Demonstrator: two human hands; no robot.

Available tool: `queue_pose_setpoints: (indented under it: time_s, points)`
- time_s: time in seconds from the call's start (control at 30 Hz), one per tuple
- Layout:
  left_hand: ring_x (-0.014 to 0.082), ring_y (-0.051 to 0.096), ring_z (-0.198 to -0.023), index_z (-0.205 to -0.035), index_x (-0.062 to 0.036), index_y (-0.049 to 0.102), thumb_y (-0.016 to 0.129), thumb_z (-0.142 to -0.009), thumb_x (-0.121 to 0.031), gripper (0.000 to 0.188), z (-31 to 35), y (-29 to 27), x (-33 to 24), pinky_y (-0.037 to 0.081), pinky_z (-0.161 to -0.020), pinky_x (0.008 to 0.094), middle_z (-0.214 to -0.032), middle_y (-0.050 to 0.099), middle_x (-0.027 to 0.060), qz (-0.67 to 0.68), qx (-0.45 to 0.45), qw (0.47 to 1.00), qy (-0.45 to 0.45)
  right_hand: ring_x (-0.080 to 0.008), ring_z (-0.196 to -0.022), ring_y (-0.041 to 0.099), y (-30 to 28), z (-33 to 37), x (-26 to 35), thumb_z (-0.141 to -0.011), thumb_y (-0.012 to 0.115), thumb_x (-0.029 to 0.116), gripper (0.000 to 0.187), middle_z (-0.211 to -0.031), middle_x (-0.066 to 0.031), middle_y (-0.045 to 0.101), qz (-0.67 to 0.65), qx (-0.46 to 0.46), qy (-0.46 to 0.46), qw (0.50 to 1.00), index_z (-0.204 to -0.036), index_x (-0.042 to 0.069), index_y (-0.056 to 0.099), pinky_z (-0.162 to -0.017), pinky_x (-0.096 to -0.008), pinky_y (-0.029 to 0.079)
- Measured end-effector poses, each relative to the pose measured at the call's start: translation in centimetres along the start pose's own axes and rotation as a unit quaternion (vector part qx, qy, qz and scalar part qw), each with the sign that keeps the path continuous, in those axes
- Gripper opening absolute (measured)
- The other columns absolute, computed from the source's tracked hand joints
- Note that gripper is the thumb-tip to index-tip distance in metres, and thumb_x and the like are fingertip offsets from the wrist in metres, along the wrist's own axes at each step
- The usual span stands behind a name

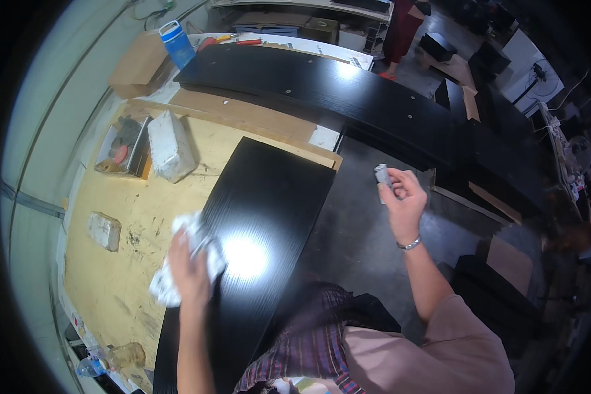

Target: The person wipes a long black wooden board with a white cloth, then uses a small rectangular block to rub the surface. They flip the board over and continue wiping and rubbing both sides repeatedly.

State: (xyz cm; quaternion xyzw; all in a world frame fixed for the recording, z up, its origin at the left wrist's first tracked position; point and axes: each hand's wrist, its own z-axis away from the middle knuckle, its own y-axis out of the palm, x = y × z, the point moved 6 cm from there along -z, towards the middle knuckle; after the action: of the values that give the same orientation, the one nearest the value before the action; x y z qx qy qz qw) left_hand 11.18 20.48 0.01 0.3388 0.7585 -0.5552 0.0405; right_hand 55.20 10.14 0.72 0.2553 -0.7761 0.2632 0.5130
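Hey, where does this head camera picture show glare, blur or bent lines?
Head view: strong glare on the black wood-grain board, softer shine on the long black panel beyond; same view, left hand and white cloth look blurred, right hand crisper; also head view, the wall bows along the dark rim.

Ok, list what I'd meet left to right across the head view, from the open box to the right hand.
Open box → white block → black board → grey piece → right hand.
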Motion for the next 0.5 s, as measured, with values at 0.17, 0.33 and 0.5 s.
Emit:
queue_pose_setpoints:
  time_s: [0.17,0.33,0.5]
  points:
    - [0.0413,0.052,-0.129,-0.137,-0.0012,0.056,0.067,-0.088,-0.007,0.05,-3.4,9.7,-18.0,0.039,-0.111,0.0511,-0.137,0.058,0.0211,0.124,0.18,0.943,0.251,-0.0079,-0.08,0.059,-3.7,0.1,-0.7,-0.082,0.069,-0.008,0.028,-0.096,-0.0021,0.058,-0.012,-0.051,0.01,0.999,-0.11,-0.007,0.069,-0.069,-0.0204,0.048]
    - [0.0377,0.067,-0.11,-0.127,0.0001,0.066,0.069,-0.09,-0.01,0.038,0.8,9.2,-22.3,0.053,-0.097,0.0433,-0.122,0.068,0.022,0.365,0.432,0.809,0.158,-0.0066,-0.08,0.057,-7.0,0.9,-1.7,-0.083,0.068,-0.008,0.028,-0.095,-0.0007,0.058,0.044,-0.078,0.049,0.995,-0.111,-0.005,0.07,-0.07,-0.0192,0.048]
    - [0.0369,0.062,-0.101,-0.136,-0.002,0.056,0.07,-0.092,-0.016,0.049,-13.4,6.0,-14.3,0.051,-0.086,0.045,-0.113,0.062,0.0236,0.183,0.056,0.979,0.075,-0.0044,-0.08,0.055,-8.9,2.7,-3.3,-0.084,0.067,-0.011,0.028,-0.096,0.0015,0.057,0.038,-0.093,0.084,0.991,-0.111,-0.005,0.069,-0.071,-0.0178,0.047]
